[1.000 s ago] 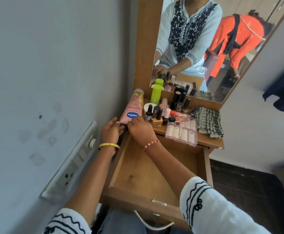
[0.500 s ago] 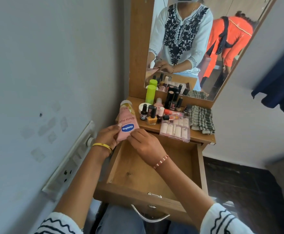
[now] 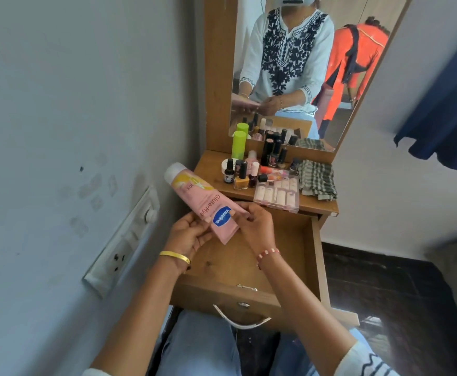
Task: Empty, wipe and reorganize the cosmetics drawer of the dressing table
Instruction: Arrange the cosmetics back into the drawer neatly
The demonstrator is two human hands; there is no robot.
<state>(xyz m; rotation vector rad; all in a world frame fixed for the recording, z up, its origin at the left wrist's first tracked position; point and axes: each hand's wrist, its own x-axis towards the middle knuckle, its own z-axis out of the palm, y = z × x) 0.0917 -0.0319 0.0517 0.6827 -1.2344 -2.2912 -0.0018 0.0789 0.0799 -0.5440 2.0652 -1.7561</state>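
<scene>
In the head view, a person is holding a pink Vaseline lotion tube [image 3: 204, 204] tilted above the open, bare wooden drawer [image 3: 314, 256]. The left hand [image 3: 188, 236] is gripping the tube's lower left edge; the right hand [image 3: 257, 226] is pinching its right edge. On the dressing table top [image 3: 208, 172], nail polish bottles [image 3: 241, 176], a clear case of press-on nails [image 3: 277, 195] and a folded checked cloth [image 3: 317, 180] are sitting together below the mirror [image 3: 289, 63].
</scene>
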